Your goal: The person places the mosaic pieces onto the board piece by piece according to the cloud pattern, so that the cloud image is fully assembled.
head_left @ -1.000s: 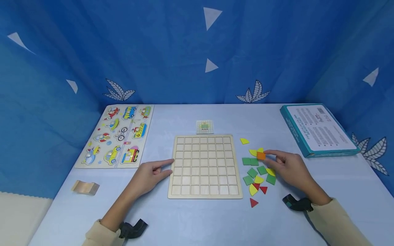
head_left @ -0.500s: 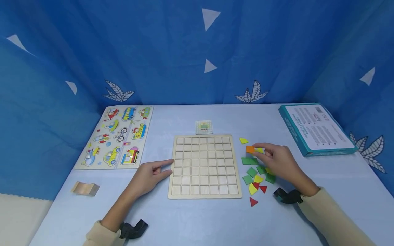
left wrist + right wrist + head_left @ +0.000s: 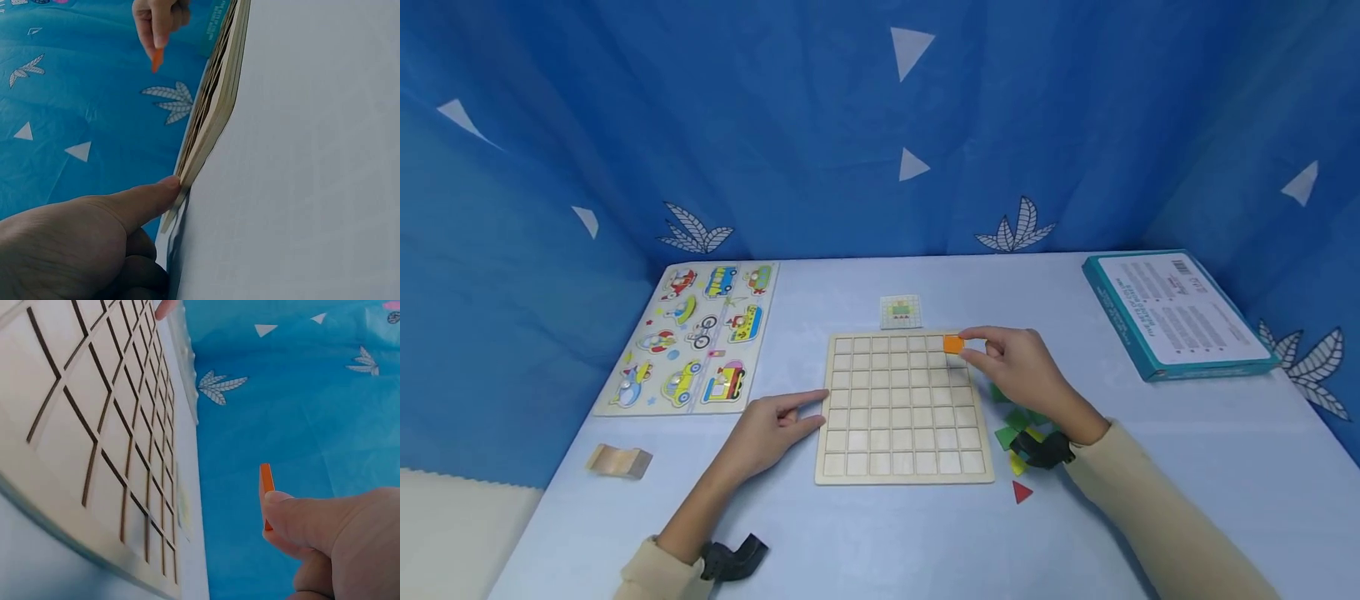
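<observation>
Carried from the loose pieces, orange tile [image 3: 952, 344] pinched by right hand [image 3: 1018, 367] over grid board [image 3: 901, 454]; left hand's [image 3: 767, 433] straight forefinger touches its edge.

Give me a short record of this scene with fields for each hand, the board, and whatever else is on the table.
right hand: pinches orange tile over the grid board's far right corner
left hand: index fingertip touches the grid board's left edge
grid board: wooden, all squares bare
loose tiles: green, yellow, red, right of board
pattern card: beyond board
vehicle puzzle: far left
teal box: far right
</observation>
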The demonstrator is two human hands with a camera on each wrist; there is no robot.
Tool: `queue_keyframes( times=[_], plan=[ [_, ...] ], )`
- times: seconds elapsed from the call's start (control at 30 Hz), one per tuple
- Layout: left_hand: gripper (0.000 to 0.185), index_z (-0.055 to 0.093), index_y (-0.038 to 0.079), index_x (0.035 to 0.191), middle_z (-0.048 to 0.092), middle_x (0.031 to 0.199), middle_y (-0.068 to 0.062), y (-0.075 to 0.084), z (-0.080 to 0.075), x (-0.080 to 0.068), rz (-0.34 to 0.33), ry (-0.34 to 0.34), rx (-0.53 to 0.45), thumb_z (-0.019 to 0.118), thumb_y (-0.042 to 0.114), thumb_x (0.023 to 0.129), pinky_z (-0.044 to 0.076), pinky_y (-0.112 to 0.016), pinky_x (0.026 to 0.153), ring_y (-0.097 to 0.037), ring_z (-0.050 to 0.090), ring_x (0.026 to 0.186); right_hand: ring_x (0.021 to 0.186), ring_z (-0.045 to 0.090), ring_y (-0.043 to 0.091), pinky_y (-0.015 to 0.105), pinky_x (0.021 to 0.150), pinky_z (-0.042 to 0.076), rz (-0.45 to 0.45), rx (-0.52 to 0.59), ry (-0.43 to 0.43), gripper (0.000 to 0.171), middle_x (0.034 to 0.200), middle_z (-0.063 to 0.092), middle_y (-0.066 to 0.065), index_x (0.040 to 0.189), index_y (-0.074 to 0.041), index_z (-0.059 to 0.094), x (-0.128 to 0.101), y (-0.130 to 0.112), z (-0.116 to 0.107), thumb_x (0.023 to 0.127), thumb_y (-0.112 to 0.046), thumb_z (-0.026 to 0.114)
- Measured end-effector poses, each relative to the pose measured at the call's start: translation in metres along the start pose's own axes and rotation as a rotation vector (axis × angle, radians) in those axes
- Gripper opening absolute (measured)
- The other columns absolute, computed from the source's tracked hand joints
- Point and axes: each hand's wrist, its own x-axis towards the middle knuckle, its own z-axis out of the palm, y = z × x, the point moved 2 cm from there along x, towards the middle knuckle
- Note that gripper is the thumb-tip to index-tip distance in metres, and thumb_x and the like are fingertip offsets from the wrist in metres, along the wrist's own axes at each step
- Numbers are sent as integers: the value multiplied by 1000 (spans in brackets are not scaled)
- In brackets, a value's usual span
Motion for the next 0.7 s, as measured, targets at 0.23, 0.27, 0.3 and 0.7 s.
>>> queue_keyframes(
  times=[0.23, 0.27, 0.3, 0.7],
  plan=[
    [39, 73, 26, 129, 40, 54, 4, 0, 1, 1, -9, 7, 2, 80, 28, 91, 30, -27, 50, -10, 34, 49, 43, 33, 19, 29, 43, 24, 16, 48, -62, 31, 52, 34, -2, 124, -11, 74, 14, -4, 21, 95, -21, 76],
    [39, 73, 26, 129, 40, 54, 4, 0, 1, 1, -11, 4, 1, 80, 28, 91, 30, -27, 50, -10, 34, 49, 42, 33, 19, 29, 43, 24, 19, 58, -71, 31, 52, 34, -2, 124, -11, 74, 16, -5, 24, 95, -22, 76],
    [39, 73, 26, 129, 40, 54, 5, 0, 1, 1, -9, 2, 0, 80, 28, 91, 30, -27, 50, -10, 34, 49, 42, 33, 19, 29, 43, 24, 21, 65, -79, 30, 52, 34, -2, 123, -12, 74, 18, -6, 27, 95, -22, 76],
    [38, 73, 27, 129, 40, 54, 6, -3, 2, 2, -8, 11, -8, 80, 30, 91, 29, -26, 49, -9, 34, 49, 42, 34, 13, 28, 49, 29, -44, -22, -180, 29, 50, 36, -5, 122, -12, 75, 39, -16, 68, 96, -25, 74]
  ],
)
